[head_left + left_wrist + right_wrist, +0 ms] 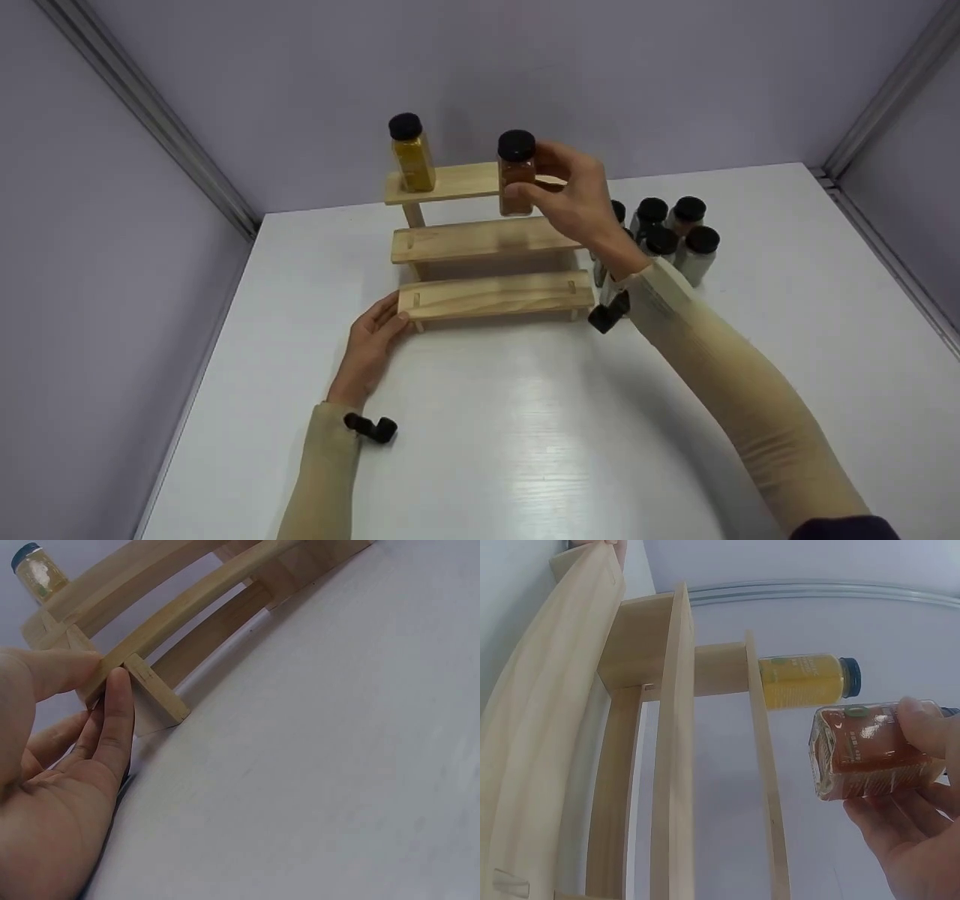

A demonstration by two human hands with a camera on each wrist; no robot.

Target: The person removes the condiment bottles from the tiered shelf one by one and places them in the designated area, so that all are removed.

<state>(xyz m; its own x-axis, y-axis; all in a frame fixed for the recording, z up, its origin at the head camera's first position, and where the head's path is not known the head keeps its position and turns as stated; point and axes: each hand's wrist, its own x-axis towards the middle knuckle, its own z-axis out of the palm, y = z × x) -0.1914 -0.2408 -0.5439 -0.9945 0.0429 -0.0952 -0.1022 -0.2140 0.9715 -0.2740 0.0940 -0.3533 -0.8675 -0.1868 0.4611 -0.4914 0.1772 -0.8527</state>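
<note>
My right hand (577, 191) grips a spice jar (516, 180) of reddish-brown powder with a black lid, held upright in front of the top shelf. In the right wrist view the thumb lies over the label of this reddish jar (874, 746). A three-tier wooden rack (495, 296) stands on the table. Its lowest shelf has its left end pinched by my left hand (373, 337), thumb on top and fingers underneath, as the left wrist view also shows. A jar of yellow powder (414, 161) stands on the top shelf's left end.
Several black-lidded jars (696, 255) stand grouped on the white table (480, 450) right of the rack, partly hidden by the right forearm. Pale walls (525, 75) enclose the table behind and at both sides.
</note>
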